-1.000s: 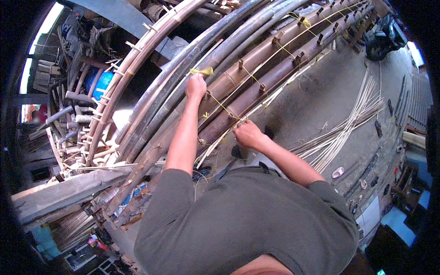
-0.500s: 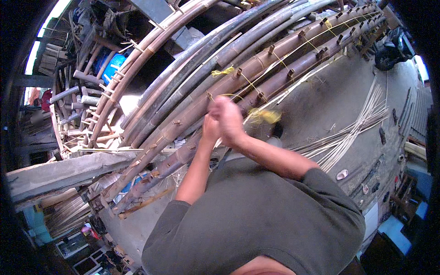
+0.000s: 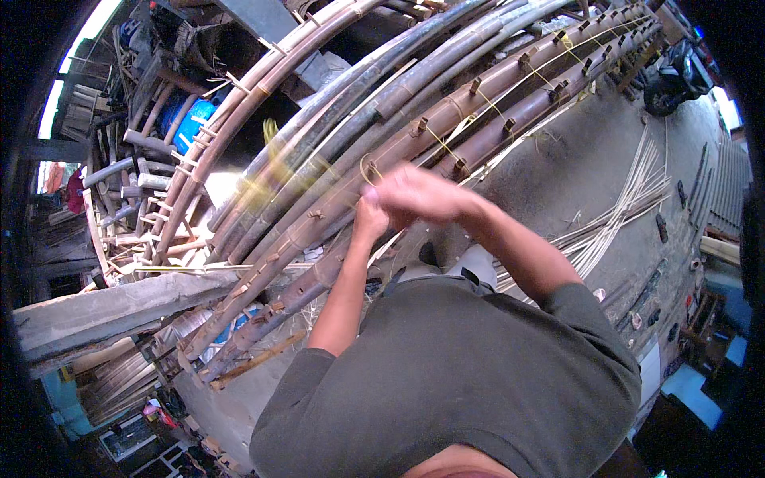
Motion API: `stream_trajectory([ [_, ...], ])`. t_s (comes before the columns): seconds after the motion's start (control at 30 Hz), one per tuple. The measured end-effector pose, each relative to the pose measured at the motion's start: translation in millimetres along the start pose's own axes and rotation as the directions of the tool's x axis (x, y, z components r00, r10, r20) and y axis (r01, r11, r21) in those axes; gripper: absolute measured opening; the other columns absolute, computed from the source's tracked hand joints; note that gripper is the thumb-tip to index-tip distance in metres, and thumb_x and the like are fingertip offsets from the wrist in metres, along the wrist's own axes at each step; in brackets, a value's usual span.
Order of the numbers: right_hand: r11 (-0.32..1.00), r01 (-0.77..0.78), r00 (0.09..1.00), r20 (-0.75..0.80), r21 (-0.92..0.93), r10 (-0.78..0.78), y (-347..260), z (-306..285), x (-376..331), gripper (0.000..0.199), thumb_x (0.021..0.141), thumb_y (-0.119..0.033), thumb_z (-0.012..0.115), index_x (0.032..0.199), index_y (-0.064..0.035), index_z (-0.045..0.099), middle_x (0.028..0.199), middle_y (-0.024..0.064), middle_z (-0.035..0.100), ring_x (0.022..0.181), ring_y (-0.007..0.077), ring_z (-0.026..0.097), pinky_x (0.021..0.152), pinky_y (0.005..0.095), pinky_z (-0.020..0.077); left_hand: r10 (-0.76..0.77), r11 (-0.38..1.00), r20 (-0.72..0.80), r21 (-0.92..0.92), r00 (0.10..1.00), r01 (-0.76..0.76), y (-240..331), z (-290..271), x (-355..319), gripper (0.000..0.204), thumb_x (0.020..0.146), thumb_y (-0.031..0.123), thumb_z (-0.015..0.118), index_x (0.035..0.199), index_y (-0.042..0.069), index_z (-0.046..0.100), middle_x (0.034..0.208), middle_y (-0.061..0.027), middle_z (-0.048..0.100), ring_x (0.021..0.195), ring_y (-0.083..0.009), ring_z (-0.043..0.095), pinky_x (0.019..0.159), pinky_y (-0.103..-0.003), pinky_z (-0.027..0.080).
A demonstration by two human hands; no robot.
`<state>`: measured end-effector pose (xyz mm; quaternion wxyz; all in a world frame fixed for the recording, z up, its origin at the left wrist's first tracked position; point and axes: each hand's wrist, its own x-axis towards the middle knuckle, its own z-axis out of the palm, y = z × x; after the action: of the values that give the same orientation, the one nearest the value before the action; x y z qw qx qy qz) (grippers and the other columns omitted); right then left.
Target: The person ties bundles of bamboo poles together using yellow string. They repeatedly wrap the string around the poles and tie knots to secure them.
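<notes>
- At twelve o'clock, over the brown bamboo pole, the left hand and blurred right hand meet; I cannot tell whether either grips anything.
- The yellow cord streaks toward ten o'clock, a thin loop just beyond the hands.
- Best, I judge, to draw the loop snug and swing the loose end clear of the grey poles.

Bright yellow twine here, warm brown on the bamboo pole, plain dark olive-grey T-shirt, pale cream sticks, vivid blue plastic!
</notes>
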<state>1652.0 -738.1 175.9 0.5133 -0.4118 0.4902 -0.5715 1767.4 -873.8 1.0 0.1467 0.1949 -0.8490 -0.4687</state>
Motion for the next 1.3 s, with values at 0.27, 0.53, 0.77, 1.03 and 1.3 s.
stream_trajectory([
  [0.27,0.564,0.287,0.947,-0.319,0.774,-0.044,-39,-6,-34,0.024,0.093,-0.034,0.061,0.084,-0.0142,0.052,0.060,-0.0051,0.042,0.046,0.0085,0.040,0.045,0.0256,0.0406,0.014,1.000,-0.002,-0.008,1.000,-0.014,6,2,-5,0.033,0.099,0.024,0.045,0.105,-0.001,0.066,0.096,-0.0194,0.068,0.089,-0.0300,0.066,0.080,-0.037,0.050],
  [0.53,0.770,-0.272,0.961,-0.200,-0.577,0.190,203,29,-140,0.032,0.092,-0.032,0.059,0.083,-0.0015,0.058,0.075,0.0209,0.061,0.071,0.0385,0.060,0.065,0.0463,0.0470,-0.044,0.999,0.030,0.026,0.999,0.043,25,-7,0,0.029,0.098,0.022,0.050,0.103,0.000,0.068,0.096,-0.0180,0.070,0.089,-0.0239,0.068,0.079,-0.033,0.050],
  [0.77,0.814,-0.268,0.963,-0.160,-0.515,0.216,231,21,-123,0.035,0.090,-0.034,0.060,0.081,-0.0002,0.055,0.076,0.0242,0.060,0.071,0.0447,0.057,0.064,0.0487,0.0458,-0.014,0.982,-0.211,-0.188,0.977,-0.026,53,-58,127,0.032,0.100,0.021,0.044,0.098,-0.003,0.066,0.064,-0.0074,0.061,0.061,-0.0175,0.060,0.061,-0.033,0.048],
  [1.03,0.967,0.050,0.689,-0.710,0.248,0.147,196,-14,-189,0.029,0.095,-0.025,0.059,0.076,-0.0040,0.052,0.065,-0.0032,0.052,0.064,0.0063,0.049,0.058,0.0272,0.0426,-0.608,0.605,0.470,0.796,0.640,-0.010,-54,-39,224,0.049,0.082,0.048,0.057,0.082,0.000,0.071,0.078,-0.0216,0.068,0.072,-0.0306,0.067,0.069,-0.046,0.050],
  [1.3,0.896,-0.442,0.318,-0.941,-0.036,0.119,241,-135,-343,0.032,0.092,-0.032,0.055,0.103,-0.0032,0.066,0.096,0.0158,0.068,0.091,0.0282,0.064,0.081,0.0397,0.0487,0.156,0.847,0.478,0.386,0.864,-0.367,239,149,216,0.035,0.097,0.021,0.053,0.120,-0.003,0.060,0.107,-0.0221,0.067,0.099,-0.0266,0.066,0.089,-0.033,0.049],
])
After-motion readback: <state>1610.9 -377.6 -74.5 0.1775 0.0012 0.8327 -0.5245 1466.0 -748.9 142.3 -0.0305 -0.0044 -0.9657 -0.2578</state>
